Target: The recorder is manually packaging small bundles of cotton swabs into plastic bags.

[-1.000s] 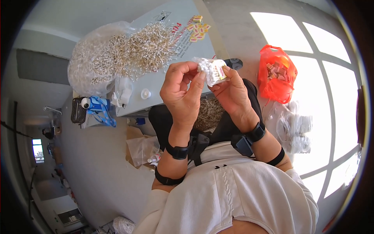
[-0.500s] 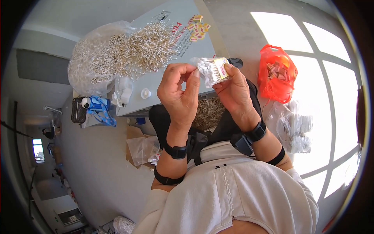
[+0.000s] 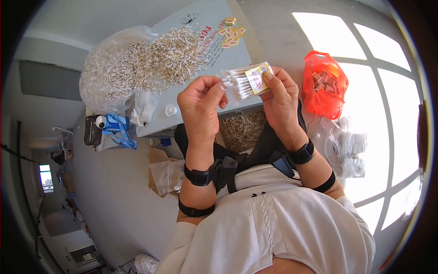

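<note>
Between my hands is a small clear plastic bag of cotton swabs (image 3: pixel 238 86), lying nearly level, with a yellow and white label card (image 3: pixel 255 79) at its right end. The thumb and fingers of my left hand (image 3: pixel 201 102) pinch the bag's left end, by the white swab tips. My right hand (image 3: pixel 285 100) grips the right end, its thumb pressed on the card and its fingers behind. A big heap of loose cotton swabs (image 3: pixel 175 55) lies on the table beyond my left hand. Further right on the table are several small yellow and white cards (image 3: pixel 232 36).
A large clear bag of swabs (image 3: pixel 107 68) adjoins the heap on the grey table (image 3: pixel 159 121). A box of swabs (image 3: pixel 244 130) stands between my knees. On the floor to the right are a red plastic bag (image 3: pixel 324 102) with small bundles and a clear bag (image 3: pixel 346 148).
The bag has turned from tilted and bunched to flat, its swabs and card now facing up. My left hand has moved slightly left, holding its end.
</note>
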The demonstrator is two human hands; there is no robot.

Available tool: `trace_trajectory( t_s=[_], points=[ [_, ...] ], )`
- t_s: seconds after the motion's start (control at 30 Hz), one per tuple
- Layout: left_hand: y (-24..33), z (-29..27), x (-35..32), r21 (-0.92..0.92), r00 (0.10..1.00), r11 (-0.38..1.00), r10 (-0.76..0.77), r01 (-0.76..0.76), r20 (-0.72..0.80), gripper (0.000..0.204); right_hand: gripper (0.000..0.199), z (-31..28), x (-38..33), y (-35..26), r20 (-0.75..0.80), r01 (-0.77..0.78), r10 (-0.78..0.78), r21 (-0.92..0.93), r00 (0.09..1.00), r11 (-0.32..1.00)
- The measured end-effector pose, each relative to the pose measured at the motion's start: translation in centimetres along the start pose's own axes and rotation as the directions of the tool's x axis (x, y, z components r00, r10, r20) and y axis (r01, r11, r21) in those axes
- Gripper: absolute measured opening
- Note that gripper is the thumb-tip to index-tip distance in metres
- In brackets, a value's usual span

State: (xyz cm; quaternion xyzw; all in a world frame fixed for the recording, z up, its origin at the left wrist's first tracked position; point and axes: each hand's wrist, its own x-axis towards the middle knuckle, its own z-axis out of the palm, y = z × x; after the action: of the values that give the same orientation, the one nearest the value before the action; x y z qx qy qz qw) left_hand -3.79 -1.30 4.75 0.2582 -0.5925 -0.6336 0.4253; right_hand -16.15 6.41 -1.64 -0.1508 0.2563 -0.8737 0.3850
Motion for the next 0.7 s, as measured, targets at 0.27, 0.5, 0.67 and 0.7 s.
trace_trajectory(
  t_s=[0.27,0.5,0.67,0.7],
  points=[
    [-1.3,-0.7,0.4,-0.121,0.999,0.992,-0.019,0.025,0.049,0.004,0.016,2.0,-1.1,-1.2,0.018,0.235,-0.248,-0.387,0.969,0.892],
    [-2.2,-1.0,0.3,-0.387,0.996,0.918,-0.065,0.085,0.066,0.002,0.021,3.0,-1.8,-2.6,0.425,0.643,-0.501,-0.631,0.754,0.433],
    [-2.9,-1.7,0.5,-0.485,0.979,0.871,0.024,0.08,0.205,0.004,0.03,3.6,-2.0,-2.9,0.549,0.756,-0.549,-0.596,0.63,0.271],
    [-3.0,-1.6,0.6,-0.505,0.971,0.858,0.036,0.09,0.235,0.005,0.03,3.9,-2.1,-2.9,0.546,0.755,-0.552,-0.597,0.631,0.272]
  ],
)
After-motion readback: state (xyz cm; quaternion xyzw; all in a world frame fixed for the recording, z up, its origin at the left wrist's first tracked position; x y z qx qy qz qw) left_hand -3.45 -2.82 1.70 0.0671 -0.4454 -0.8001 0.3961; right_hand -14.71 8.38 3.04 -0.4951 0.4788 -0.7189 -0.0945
